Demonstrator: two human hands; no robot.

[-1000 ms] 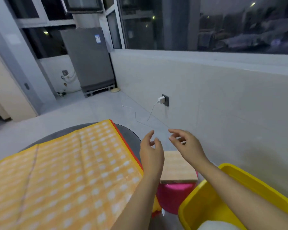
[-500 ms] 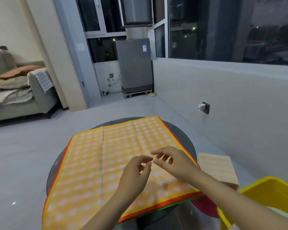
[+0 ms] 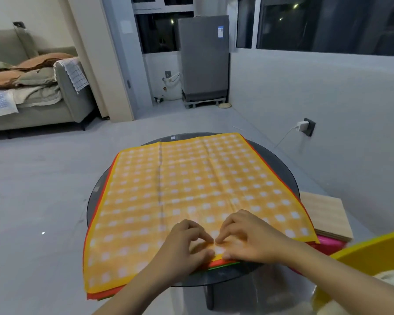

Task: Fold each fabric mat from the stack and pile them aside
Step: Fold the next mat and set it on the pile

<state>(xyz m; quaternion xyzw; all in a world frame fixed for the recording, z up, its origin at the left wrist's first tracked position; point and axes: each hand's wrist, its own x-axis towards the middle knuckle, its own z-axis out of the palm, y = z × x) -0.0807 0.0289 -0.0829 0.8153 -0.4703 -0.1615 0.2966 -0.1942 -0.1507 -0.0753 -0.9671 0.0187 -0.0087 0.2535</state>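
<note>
- The person stands at a round dark glass table. A stack of fabric mats lies flat on it and covers most of the top.
- The top mat is orange-yellow with white squares. It is fully spread, and crease lines run across it. Under it, red and green edges of other mats show at the near side.
- Both hands are at the near edge of the top mat, close together, with the fingertips almost touching each other.
- The left hand has curled fingers on the cloth and the thumb at the edge. The right hand is the same. I think they pinch the hem of the top mat, but I cannot tell this for sure.
- The step, in my judgement, is the start of the fold: the top mat must be separated from the one below it.
- The next move needs only the top layer lifted, and then the near edge carried to the far edge. The thin layers may stick together.
- A wooden board on a pink stool and a yellow tub stand at the right. No folded mat is seen there yet.
</note>
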